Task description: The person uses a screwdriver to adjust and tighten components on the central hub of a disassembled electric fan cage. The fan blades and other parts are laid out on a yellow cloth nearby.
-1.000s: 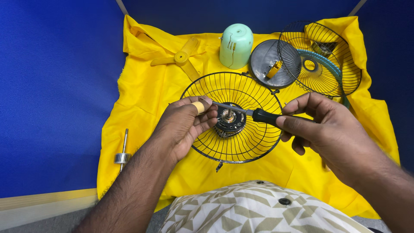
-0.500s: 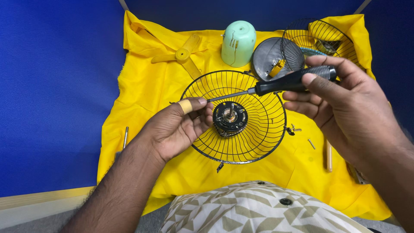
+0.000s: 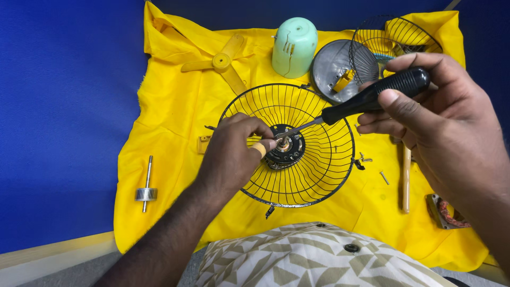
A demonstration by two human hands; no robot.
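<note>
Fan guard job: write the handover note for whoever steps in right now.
Left hand steadies the motor hub at the centre of the black wire fan guard, fingertips by the shaft.
Right hand holds the black-handled screwdriver, tip at the hub.
Done: yellow blade, mint cover, second guard and rotor shaft lie apart on the yellow cloth.
Left: hub remains in the guard.
</note>
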